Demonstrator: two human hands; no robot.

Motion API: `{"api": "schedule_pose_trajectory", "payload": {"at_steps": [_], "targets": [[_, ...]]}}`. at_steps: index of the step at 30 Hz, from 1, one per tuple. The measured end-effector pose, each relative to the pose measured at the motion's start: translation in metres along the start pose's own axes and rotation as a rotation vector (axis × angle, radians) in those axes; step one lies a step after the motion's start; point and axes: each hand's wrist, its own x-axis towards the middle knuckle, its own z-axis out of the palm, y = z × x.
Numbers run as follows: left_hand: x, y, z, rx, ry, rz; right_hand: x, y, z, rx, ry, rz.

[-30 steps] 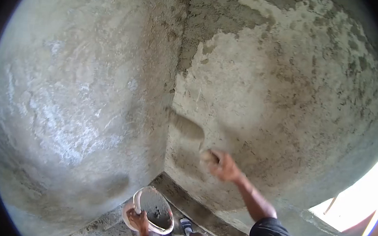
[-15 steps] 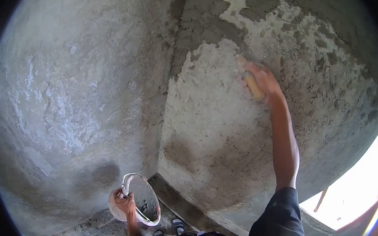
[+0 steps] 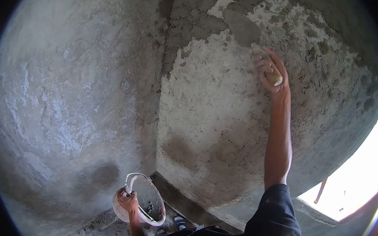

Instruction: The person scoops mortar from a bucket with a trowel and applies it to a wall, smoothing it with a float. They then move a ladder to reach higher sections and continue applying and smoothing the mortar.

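My right hand (image 3: 269, 70) is wrapped round the wooden handle of a trowel (image 3: 243, 29), raised high against the right-hand wall (image 3: 207, 106). The trowel's grey blade lies on or close to the wall, where dark wet mortar (image 3: 189, 23) meets paler bare patches. Low down near the corner, my left hand (image 3: 128, 203) grips the handle of a white bucket (image 3: 159, 221). The bucket is tilted, and grey mortar (image 3: 148, 197) shows inside it.
A rough grey wall (image 3: 68, 87) fills the left side and meets the other wall in a corner. A bright opening (image 3: 350, 190) is at the lower right. A ledge (image 3: 183, 203) runs along the wall's foot, near a sandalled foot (image 3: 180, 223).
My right hand has moved slightly up and right with the trowel, whose blade now shows broad and flat. The bucket in my left hand has shifted a little to the right.
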Motion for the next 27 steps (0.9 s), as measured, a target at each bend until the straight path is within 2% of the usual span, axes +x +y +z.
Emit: {"api": "schedule_pose_trajectory", "payload": {"at_steps": [2, 5, 9, 11, 14, 16, 18, 19, 20, 21, 22, 23, 24, 25, 26, 27], "targets": [[-0.002, 0.002, 0.002, 0.032, -0.021, 0.018, 0.004, 0.006, 0.001, 0.287, -0.103, -0.022], [-0.003, 0.009, -0.004, 0.08, -0.043, 0.044, 0.012, 0.003, -0.001, 0.274, -0.207, -0.084], [-0.002, 0.011, -0.001, -0.005, -0.037, -0.031, 0.004, 0.001, 0.003, 0.228, -0.163, -0.083], [-0.004, 0.007, -0.003, -0.016, -0.034, -0.043, -0.01, 0.009, 0.001, -0.008, -0.088, -0.209], [-0.003, 0.01, -0.004, -0.079, -0.022, -0.069, -0.035, 0.025, -0.011, -0.077, 0.014, -0.221], [0.002, 0.019, -0.008, -0.122, 0.01, -0.087, -0.045, 0.064, 0.007, -0.456, 0.353, -0.482], [0.008, 0.027, -0.016, -0.137, -0.209, -0.32, -0.067, 0.086, -0.008, -0.743, 0.334, -0.29], [0.005, 0.022, -0.012, -0.129, -0.188, -0.334, -0.077, 0.095, -0.033, -0.855, 0.329, -0.243], [0.001, 0.015, -0.005, -0.129, -0.15, -0.339, -0.098, 0.091, -0.09, -0.841, 0.128, -0.07], [-0.004, 0.013, -0.005, -0.161, -0.126, -0.327, -0.106, 0.11, -0.131, -1.151, -0.095, -0.263], [-0.008, -0.032, 0.024, -0.043, -0.095, -0.307, -0.113, 0.132, -0.138, -1.159, -0.022, 0.074], [-0.001, 0.002, 0.009, -0.124, -0.056, -0.331, -0.12, 0.154, -0.146, -1.181, 0.047, 0.413], [-0.001, -0.001, 0.008, -0.231, -0.117, -0.435, -0.128, 0.189, -0.172, -1.205, -0.006, 0.545], [-0.005, -0.05, 0.04, -0.29, 0.008, -0.382, -0.126, 0.228, -0.196, -1.213, -0.116, 0.603], [-0.015, -0.082, 0.067, -0.433, 0.037, -0.267, -0.122, 0.268, -0.215, -1.213, -0.236, 0.659], [-0.005, -0.072, 0.064, -0.596, 0.08, -0.366, -0.116, 0.312, -0.232, -1.206, -0.374, 0.685]]}}
